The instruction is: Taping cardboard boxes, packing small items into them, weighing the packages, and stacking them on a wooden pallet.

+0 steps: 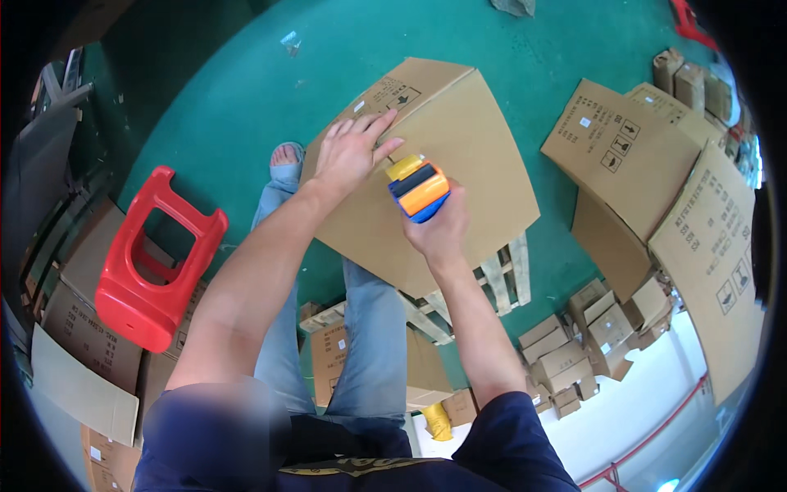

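Two hands (pixel 352 152) (pixel 438 230) on closed carton (pixel 475 156)

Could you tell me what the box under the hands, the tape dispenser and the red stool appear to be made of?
Box: corrugated cardboard, matte brown, creased edges. Tape dispenser in the right hand: probably plastic, smooth orange, yellow and blue parts. Red stool: likely moulded plastic, glossy single-colour surface.

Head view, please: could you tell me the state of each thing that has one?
Cardboard box: closed, resting on the wooden pallet.
Tape dispenser: gripped, pressed to the box top.
Left hand: open, flat on the box.
Right hand: shut on the dispenser.
Red stool: lying on its side.
Small cartons: closed, heaped.
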Motion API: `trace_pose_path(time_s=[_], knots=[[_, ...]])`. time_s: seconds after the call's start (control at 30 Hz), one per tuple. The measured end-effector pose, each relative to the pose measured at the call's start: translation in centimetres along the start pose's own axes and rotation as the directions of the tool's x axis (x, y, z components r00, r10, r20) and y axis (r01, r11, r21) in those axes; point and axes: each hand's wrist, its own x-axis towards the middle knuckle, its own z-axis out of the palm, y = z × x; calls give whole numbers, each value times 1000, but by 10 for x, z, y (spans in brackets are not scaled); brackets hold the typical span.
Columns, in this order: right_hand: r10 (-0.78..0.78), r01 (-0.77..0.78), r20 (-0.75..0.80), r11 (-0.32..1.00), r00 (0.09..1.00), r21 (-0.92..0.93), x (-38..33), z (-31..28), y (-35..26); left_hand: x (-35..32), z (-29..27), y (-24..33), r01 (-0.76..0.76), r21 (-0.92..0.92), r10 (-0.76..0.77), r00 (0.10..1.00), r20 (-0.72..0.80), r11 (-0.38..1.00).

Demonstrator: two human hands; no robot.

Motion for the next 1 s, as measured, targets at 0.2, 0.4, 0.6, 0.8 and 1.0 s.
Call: trace_pose_path(time_s=[0.2,0.4,0.6,0.8,1.0], knots=[[-49,50,8,995,999,-84,5,0,5,-7,-50,14,540,-561,-337,838,430,627],[-95,91,-23,989,995,-120,12,5,-16,9,-84,39,678,-617,-261,729,633,399],[-48,55,45,983,998,-175,15,-2,-20,18,-74,24,543,-682,-7,785,619,490],[23,0,143,987,989,-158,20,-10,-21,37,-85,14,353,-581,25,840,542,734],[-35,75,172,970,984,-230,-8,-32,5,80,-104,-65,431,-355,-181,809,559,829]])
